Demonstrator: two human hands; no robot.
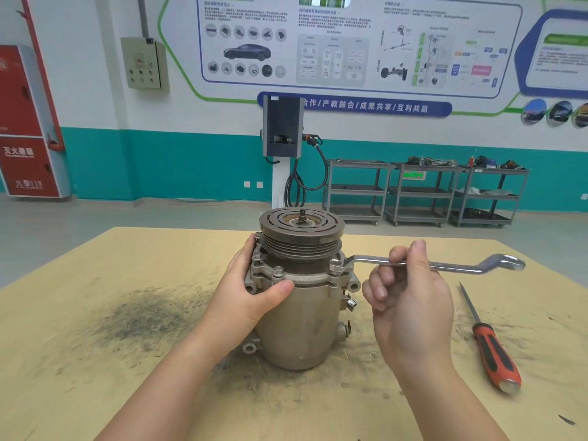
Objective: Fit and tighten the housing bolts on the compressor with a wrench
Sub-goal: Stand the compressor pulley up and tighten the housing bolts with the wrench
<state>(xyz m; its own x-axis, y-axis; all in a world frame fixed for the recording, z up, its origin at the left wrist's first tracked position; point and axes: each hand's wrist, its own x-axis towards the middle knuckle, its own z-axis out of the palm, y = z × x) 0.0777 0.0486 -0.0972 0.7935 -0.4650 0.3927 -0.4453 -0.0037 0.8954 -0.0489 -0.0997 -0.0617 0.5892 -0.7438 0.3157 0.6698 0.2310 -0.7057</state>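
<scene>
The compressor (299,300) is standing upright near the middle of the desk (95,361), pulley end up. The left hand (254,288) is wrapping around the housing flange, thumb pressing across the front and fingers curling behind, steadying the body. The right hand (410,297) is pinching the shank of the wrench (445,265) between thumb and fingertips, the other fingers curling loosely beneath; the wrench's ring end is sitting on the bolt (335,265) at the right of the flange, the handle reaching out to the right.

Several bolts are already standing in the flange: one at the front (278,271) and at least one at the left (257,257), with heads sitting close to the surface. So fitting is looking mostly done and tightening is underway. Whether the seated bolts are fully tightened cannot be told, and those at the far side are hidden by the pulley. A red-handled screwdriver (490,342) is lying unused on the desk to the right
</scene>
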